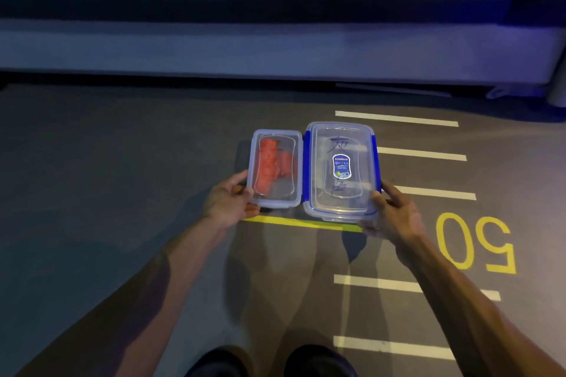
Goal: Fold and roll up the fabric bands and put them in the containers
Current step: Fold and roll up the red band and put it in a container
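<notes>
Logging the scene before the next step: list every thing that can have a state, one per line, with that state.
Small container: lid on, held at its near left corner.
Red fabric rolls: rolled, inside the small container.
Large container: lid on, blue side clips down, looks empty.
Left hand: grips the small container.
Right hand: grips the large container's near right corner.

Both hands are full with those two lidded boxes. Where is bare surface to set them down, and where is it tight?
Bare grey surface lies left of the small container held by the left hand. Nearer, between the yellow line and the shoes, is also bare. Tight: the large container in the right hand sits against the small one.
</notes>
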Tool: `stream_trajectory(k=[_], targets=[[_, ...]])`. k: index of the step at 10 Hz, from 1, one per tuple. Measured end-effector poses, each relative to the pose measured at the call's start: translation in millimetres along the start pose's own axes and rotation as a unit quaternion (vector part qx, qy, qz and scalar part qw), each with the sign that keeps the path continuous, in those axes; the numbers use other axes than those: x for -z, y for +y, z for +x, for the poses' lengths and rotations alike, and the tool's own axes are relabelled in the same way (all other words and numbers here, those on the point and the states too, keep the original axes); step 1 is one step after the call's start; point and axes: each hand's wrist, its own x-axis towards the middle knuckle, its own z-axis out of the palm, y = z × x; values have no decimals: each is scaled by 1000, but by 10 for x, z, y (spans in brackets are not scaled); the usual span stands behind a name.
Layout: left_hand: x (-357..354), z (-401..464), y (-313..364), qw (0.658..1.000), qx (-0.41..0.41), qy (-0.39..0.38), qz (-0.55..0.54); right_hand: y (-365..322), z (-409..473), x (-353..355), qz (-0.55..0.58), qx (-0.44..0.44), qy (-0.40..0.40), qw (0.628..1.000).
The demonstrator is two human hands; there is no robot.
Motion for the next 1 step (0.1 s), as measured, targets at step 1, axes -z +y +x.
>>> stream_trajectory(k=[1], targets=[[73,29,12,1000,-8,-7,21,40,2,-19,-153,104,99,978]])
